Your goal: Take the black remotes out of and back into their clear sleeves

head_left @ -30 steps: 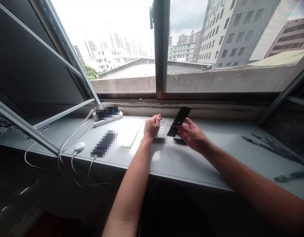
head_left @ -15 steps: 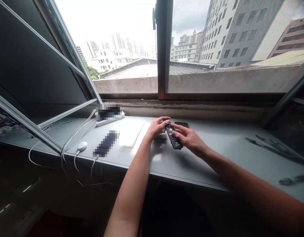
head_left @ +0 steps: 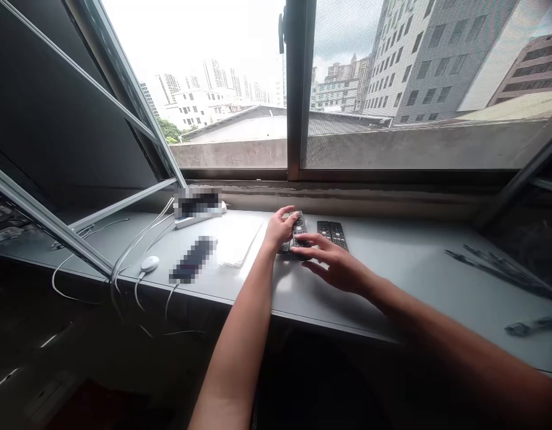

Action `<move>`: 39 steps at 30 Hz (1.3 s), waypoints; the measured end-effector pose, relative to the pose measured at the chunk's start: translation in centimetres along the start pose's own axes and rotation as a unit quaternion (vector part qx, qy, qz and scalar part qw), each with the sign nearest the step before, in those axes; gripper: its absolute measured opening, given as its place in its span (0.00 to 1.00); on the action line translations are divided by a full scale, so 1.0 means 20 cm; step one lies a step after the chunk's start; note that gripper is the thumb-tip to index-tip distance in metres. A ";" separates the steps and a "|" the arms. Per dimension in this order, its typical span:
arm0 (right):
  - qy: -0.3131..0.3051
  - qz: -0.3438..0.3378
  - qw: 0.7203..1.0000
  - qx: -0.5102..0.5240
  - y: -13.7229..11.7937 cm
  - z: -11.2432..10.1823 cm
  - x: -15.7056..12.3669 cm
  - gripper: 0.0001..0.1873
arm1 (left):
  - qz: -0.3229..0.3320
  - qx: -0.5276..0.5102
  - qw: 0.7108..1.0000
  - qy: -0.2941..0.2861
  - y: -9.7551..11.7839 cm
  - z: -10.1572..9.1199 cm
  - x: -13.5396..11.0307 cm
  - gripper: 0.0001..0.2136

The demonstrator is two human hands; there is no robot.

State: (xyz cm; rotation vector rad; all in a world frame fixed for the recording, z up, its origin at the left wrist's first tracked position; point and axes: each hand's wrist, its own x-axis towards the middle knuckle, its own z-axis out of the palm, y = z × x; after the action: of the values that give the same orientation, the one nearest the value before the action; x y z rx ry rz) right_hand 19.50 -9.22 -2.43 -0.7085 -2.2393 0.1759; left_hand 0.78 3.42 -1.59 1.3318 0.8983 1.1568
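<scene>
My left hand [head_left: 280, 230] is closed on a black remote control [head_left: 299, 222], its thumb lying on the upper buttons. The remote is at the table surface or just above it; I cannot tell which. My right hand [head_left: 332, 260] has its fingers apart, with the fingertips over the lower end of this remote. Two more black remotes, a left one [head_left: 323, 229] and a right one [head_left: 338, 235], lie side by side just beyond my right hand. A dark edge of something shows under my left hand, mostly hidden.
On the grey table [head_left: 414, 269], white paper [head_left: 240, 239] lies to the left. A power strip [head_left: 199, 218], a blurred dark device [head_left: 193, 261] and a white puck [head_left: 149, 263] with cables are further left. Dark cables [head_left: 500, 269] lie right. A metal frame [head_left: 123, 203] leans at left.
The remote has moved left and farther from me, turning more upright in view. My right hand's fingers have loosened from it. The two remotes beyond now show more fully.
</scene>
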 end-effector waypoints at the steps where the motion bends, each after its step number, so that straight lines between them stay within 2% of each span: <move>1: 0.002 -0.010 1.000 -0.013 0.00 0.00 0.00 0.27 | -0.001 0.015 1.000 -0.008 0.00 0.00 0.00 0.25; 5: 0.024 -0.017 0.999 -0.039 0.00 -0.02 0.01 0.27 | 0.009 0.072 0.997 -0.034 -0.01 0.01 0.00 0.27; 7: 0.048 -0.004 0.998 -0.042 -0.01 -0.03 0.01 0.26 | 0.053 0.133 0.990 -0.014 -0.02 0.00 0.00 0.25; 10: 0.061 0.035 0.997 -0.038 0.00 -0.04 0.02 0.23 | 0.141 0.271 0.952 0.025 -0.04 0.00 0.00 0.19; 13: 0.046 0.075 0.996 -0.032 0.02 -0.05 0.01 0.22 | 0.172 0.357 0.918 0.009 -0.05 0.00 -0.01 0.18; 21: 0.048 0.091 0.992 -0.071 0.08 -0.04 0.00 0.22 | 0.194 0.408 0.892 -0.028 -0.09 -0.02 0.01 0.14; 26: 0.026 0.088 0.991 -0.096 0.13 -0.02 -0.02 0.23 | 0.184 0.433 0.880 -0.064 -0.11 -0.03 0.00 0.14; 29: 0.005 0.085 0.990 -0.111 0.14 -0.02 -0.03 0.23 | 0.187 0.449 0.871 -0.066 -0.12 -0.04 0.00 0.14; 34: -0.019 0.091 0.986 -0.139 0.14 -0.02 -0.03 0.22 | 0.180 0.443 0.876 -0.064 -0.13 -0.04 0.01 0.13; 39: -0.014 0.071 0.989 -0.130 0.18 -0.02 -0.05 0.21 | 0.174 0.441 0.878 -0.058 -0.13 -0.04 0.01 0.13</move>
State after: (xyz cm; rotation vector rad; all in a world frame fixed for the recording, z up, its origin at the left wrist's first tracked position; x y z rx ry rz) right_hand 21.79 -6.80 -3.97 -1.0116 -2.2623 -0.0388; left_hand 0.23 4.04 -4.16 2.3589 1.1897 0.9218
